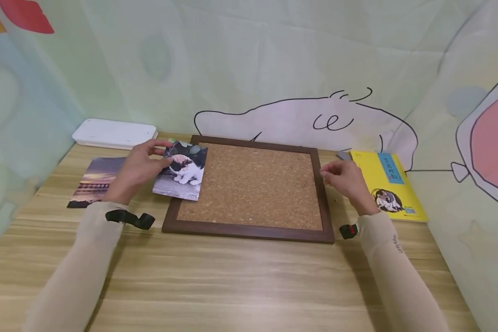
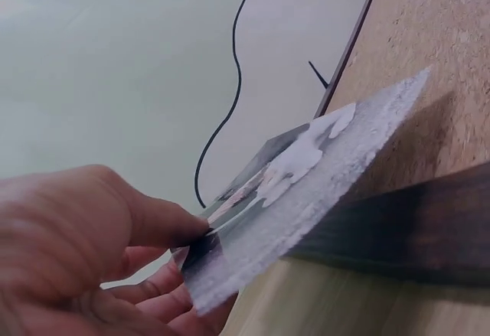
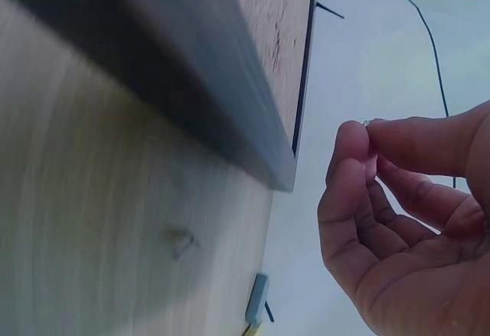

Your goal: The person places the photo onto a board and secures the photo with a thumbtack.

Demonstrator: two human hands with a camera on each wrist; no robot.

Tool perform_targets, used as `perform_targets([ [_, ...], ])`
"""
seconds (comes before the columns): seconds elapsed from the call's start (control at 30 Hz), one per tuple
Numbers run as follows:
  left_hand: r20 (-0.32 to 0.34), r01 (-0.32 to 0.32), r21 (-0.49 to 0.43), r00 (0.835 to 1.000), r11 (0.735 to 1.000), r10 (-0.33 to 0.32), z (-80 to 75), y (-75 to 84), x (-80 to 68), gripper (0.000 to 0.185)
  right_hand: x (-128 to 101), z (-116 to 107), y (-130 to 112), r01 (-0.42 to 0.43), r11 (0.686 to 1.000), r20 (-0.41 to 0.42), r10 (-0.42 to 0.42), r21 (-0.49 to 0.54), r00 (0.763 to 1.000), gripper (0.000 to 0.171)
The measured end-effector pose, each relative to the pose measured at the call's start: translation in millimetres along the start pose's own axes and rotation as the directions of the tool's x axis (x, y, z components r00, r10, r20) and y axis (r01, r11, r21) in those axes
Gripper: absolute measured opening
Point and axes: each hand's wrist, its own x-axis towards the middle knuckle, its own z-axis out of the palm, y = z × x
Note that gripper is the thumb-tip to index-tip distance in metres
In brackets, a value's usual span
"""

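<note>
Left hand [image 1: 138, 169] pinches a cat photo [image 1: 181, 171] by its left edge, holding it tilted over the left frame rail of the cork board [image 1: 250, 186], which lies flat on the worktop [image 1: 232, 286]. Right hand [image 1: 345, 179] hovers at the board's right rail, thumb and forefinger pinched on something tiny, likely a pin [image 3: 368, 124]; too small to confirm. Risks: one-edge grip lets the photo sag or slide askew; the pin could slip from the fingertips [image 3: 354, 138] and roll away. A sunset photo [image 1: 94, 180] lies left.
</note>
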Motion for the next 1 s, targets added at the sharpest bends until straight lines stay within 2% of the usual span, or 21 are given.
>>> perform_targets([
  [0.23,0.014,-0.025,0.005,1.0,1.0,0.025,19.9,12.3,8.7,0.041,0.0,9.4,-9.7,0.025,0.998,0.0,-0.025,0.05,1.0,0.023],
  [0.4,0.024,-0.025,-0.016,0.999,1.0,0.026,34.2,19.0,14.5,0.042,1.3,17.0,-17.5,0.011,0.997,0.015,-0.012,0.079,1.0,0.022],
  [0.6,0.045,-0.038,-0.017,0.998,0.999,0.039,49.7,27.1,19.4,0.041,3.4,26.7,-22.7,0.054,0.987,0.004,-0.055,0.152,0.998,0.016],
  [0.8,0.054,-0.067,0.034,0.996,0.997,0.065,65.7,29.5,21.1,0.039,4.0,32.3,-24.6,0.044,0.986,0.015,-0.047,0.159,0.999,0.016],
  [1.0,0.034,-0.11,0.169,0.994,0.979,0.105,75.7,27.8,19.0,0.038,5.3,37.0,-25.2,0.083,0.983,0.022,-0.087,0.161,0.996,0.016],
])
